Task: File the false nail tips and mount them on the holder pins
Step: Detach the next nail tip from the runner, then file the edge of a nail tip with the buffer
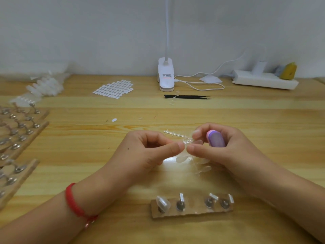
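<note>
Together, left hand point(149, 150) and right hand point(221, 147) pinch the clear nail-tip strip point(189, 141) between them.

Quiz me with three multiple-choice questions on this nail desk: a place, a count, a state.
1. Where do the black tweezers lie? A) before the clip lamp B) on a shelf C) in a drawer
2. How many pins stand on the near cardboard holder? A) two B) four C) nine
3. What is the right hand doing? A) lying flat B) holding a purple file C) pointing upward

Answers: 1 A, they lie just in front of the lamp's base. 2 B, four pins show in a row. 3 B, its fingers curl round the file.
</note>
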`<action>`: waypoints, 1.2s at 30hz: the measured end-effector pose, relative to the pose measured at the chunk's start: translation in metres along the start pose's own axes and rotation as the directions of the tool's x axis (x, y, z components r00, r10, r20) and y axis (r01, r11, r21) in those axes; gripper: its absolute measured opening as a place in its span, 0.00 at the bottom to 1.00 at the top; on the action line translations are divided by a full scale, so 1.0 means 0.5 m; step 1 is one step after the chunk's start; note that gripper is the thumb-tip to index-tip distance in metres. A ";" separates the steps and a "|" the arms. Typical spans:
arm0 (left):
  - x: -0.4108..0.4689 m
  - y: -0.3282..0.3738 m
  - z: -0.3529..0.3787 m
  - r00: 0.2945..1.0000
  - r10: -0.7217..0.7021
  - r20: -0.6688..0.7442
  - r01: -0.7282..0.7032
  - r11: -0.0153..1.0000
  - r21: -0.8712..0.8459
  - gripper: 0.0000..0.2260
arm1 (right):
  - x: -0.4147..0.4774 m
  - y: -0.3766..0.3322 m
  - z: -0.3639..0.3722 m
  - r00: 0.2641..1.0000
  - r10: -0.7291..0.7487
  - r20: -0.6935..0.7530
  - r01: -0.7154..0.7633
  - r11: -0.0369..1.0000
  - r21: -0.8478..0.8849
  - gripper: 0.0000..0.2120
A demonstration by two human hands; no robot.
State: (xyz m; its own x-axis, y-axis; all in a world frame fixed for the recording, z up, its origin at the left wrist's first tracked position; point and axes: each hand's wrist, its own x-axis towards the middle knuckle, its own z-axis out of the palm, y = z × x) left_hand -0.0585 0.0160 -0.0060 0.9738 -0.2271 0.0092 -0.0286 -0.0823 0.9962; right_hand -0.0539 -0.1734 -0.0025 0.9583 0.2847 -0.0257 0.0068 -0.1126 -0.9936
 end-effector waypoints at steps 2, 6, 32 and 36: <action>0.000 -0.001 0.002 1.000 0.001 -0.020 -0.001 1.000 -0.010 0.11 | 0.001 0.004 -0.002 0.997 -0.071 -0.013 0.068 0.988 -0.136 0.08; -0.003 -0.006 -0.002 0.998 0.031 -0.060 -0.032 0.999 -0.006 0.12 | 0.000 0.010 -0.001 0.991 -0.133 -0.011 0.122 0.932 -0.341 0.12; -0.004 -0.015 0.010 0.992 0.099 -0.081 -0.094 0.994 0.054 0.09 | 0.015 0.026 -0.008 0.975 0.013 0.221 -0.089 0.937 0.338 0.14; -0.004 -0.013 0.011 0.990 0.105 -0.093 -0.099 0.993 0.063 0.08 | 0.015 0.028 -0.011 0.975 0.031 0.220 -0.109 0.931 0.348 0.14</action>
State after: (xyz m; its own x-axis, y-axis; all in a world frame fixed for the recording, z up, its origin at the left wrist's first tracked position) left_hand -0.0616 0.0119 -0.0130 0.9822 -0.1433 0.1213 -0.1390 -0.1204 0.9829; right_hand -0.0450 -0.1782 -0.0159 0.8714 0.4839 -0.0804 -0.1969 0.1950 -0.9608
